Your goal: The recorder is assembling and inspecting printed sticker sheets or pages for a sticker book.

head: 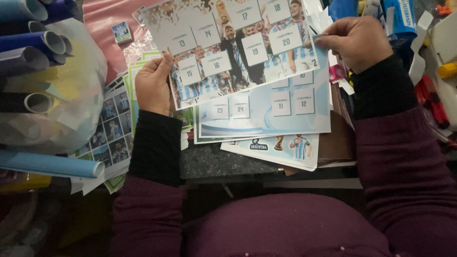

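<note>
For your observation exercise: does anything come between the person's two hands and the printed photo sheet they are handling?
Nothing visible does. The left hand grips the printed photo sheet at its left edge, and the right hand pinches its right edge. The sheet is held above the pale blue sheet beneath.

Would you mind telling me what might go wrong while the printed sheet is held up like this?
1. The sheet is pinched only at its edges by the left hand and right hand, so it may bend or crease.
2. The stack of loose sheets beneath overhangs the table edge and may slide off.
</note>
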